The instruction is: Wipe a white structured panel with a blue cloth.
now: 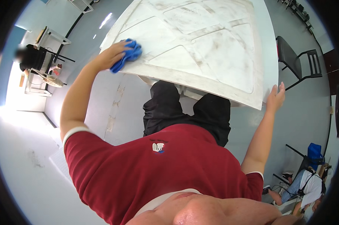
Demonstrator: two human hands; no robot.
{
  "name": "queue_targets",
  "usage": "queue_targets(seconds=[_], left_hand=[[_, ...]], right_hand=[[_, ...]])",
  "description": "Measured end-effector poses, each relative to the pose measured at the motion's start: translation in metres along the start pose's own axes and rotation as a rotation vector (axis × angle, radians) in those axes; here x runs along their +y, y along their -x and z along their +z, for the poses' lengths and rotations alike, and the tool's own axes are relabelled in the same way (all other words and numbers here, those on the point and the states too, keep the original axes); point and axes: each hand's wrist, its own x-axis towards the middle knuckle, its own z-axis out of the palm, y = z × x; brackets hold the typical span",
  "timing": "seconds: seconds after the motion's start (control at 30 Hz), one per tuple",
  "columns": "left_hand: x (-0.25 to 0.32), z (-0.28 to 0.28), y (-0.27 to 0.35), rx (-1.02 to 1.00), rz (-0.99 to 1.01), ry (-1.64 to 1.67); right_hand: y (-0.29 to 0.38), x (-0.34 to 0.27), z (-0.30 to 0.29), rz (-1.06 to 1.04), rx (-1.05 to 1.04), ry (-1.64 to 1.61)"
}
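A large white panel (169, 31) with molded ribs and brown smudges lies before me on a white table (266, 42). My left hand (111, 55) grips a crumpled blue cloth (133, 52) at the panel's near left corner. At the right, my right hand (275, 97) rests by the table's edge, close to the panel's near right corner. Its fingers are apart and it holds nothing.
A black chair (290, 56) stands right of the table. One seated person (36, 57) is at the far left, another (310, 185) at the lower right near a blue bag (314, 154). My knees are under the panel's near edge.
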Motion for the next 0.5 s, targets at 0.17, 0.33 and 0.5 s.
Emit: queue_targets(seconds=[0.17, 0.33, 0.5], left_hand=[[0.024, -0.008, 0.045, 0.046, -0.097, -0.044], [-0.048, -0.031, 0.089, 0.326, -0.504, -0.718], [-0.052, -0.04, 0.088, 0.697, -0.454, -0.484]], right_hand=[[0.006, -0.006, -0.003, -0.08, 0.008, 0.084], [0.008, -0.009, -0.004, -0.095, -0.01, 0.137], [0.008, -0.007, -0.002, -0.157, -0.015, 0.187]])
